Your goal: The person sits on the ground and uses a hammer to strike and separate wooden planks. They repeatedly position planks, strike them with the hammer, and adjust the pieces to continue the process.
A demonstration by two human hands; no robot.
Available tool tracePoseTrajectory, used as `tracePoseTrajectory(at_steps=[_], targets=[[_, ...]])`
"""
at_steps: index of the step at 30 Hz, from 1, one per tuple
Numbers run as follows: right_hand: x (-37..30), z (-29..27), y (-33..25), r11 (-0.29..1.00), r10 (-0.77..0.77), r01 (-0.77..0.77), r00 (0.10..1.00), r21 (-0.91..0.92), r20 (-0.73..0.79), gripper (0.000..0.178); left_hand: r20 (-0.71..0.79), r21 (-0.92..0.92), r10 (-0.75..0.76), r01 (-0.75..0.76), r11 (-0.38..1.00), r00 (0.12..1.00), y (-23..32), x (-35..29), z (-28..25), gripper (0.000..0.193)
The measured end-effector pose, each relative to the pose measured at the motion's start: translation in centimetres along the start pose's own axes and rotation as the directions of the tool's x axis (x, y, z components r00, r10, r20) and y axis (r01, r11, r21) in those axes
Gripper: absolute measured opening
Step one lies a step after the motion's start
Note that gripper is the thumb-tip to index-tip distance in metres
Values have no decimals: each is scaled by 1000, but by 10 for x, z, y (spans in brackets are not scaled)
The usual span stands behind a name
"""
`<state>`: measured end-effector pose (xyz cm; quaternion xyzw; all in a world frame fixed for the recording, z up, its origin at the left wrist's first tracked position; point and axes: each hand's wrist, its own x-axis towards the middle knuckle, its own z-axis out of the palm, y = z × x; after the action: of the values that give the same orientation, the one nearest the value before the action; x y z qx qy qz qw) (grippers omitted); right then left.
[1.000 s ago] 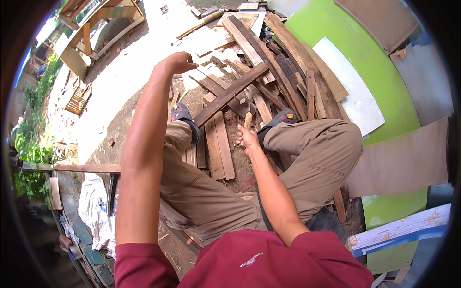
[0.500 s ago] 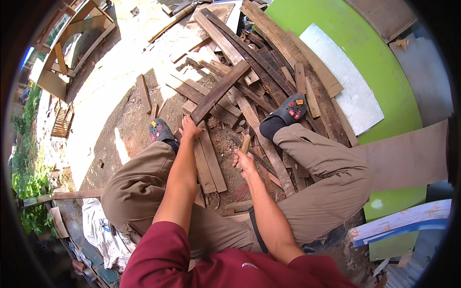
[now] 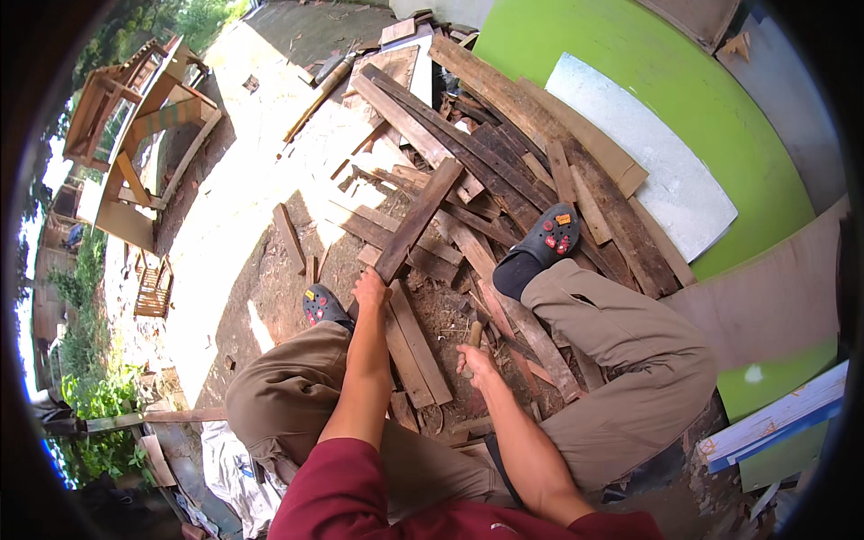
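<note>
My left hand [image 3: 370, 290] is closed on the near end of a dark wooden board [image 3: 419, 220], which slants away to the upper right over other planks. To the right and nearer me, my right hand [image 3: 479, 361] grips a short wooden handle [image 3: 474, 337] pointing away from me. What is fixed to the handle, if anything, cannot be made out. Two pale planks [image 3: 416, 349] lie side by side on the ground between my hands. My legs are spread around the work spot, with dark clogs on both feet, the right clog [image 3: 552, 233] resting among the wood.
Piled old planks and beams [image 3: 486, 135] fill the ground ahead. A large green panel [image 3: 684, 117] and a white sheet [image 3: 643, 157] lie at the right. A wooden frame structure [image 3: 148, 153] stands far left, with a small slatted wooden piece [image 3: 154, 288] nearer. White cloth [image 3: 236, 477] lies by my left knee.
The view has swung, so the scene sits lower and slightly to the right. My left hand still holds the board; the handle in my right hand now points more straight ahead.
</note>
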<state>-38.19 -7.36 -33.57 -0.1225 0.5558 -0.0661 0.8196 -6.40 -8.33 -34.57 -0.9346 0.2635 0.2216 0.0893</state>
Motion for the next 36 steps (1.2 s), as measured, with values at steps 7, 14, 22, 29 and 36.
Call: tracePoseTrajectory(at_steps=[7,14,22,29,36], targets=[[-30,10,-22,991,-69,58,994,-124,-89,19,201,14,316,-325,946,927,13,-13,-7,75],[-17,17,-15,985,55,-55,998,160,7,12,47,-52,333,-330,942,942,-11,-24,10,82],[-14,33,-19,975,143,-145,989,170,26,19,-11,-429,-208,183,884,978,16,-9,25,90],[23,70,-36,905,253,-278,960,321,118,17,-16,-469,-187,158,869,982,14,-4,23,82],[-6,69,-3,967,201,-204,979,150,35,12,-43,-446,-201,161,880,979,9,5,29,74]])
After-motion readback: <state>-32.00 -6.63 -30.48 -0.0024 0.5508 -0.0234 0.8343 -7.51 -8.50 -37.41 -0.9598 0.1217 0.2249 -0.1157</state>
